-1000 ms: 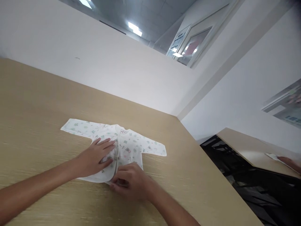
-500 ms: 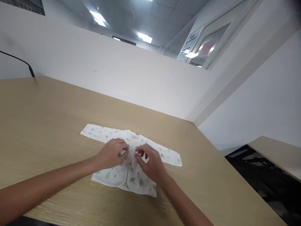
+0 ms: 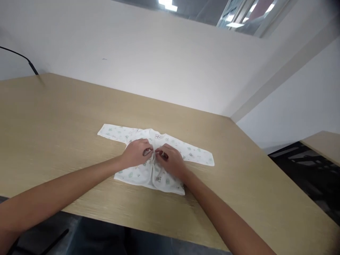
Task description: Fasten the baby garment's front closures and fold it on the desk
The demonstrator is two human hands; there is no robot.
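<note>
Both hands (image 3: 136,153) (image 3: 172,161) closer together on shirt (image 3: 170,182)

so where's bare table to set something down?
Bare table: left of the white shirt, beyond the left forearm; between shirt and wall; right of the shirt, beyond the right forearm. Crowded: the shirt's front, where left hand and right hand nearly meet.

Hands (image 3: 136,153) (image 3: 172,161) closer (fingers (image 3: 147,146) nearly together)

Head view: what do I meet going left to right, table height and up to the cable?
Black cable → white shirt's first cuff → left hand → right hand → shirt's other cuff → second tabletop. Shirt body left out: it overlaps both hands.
</note>
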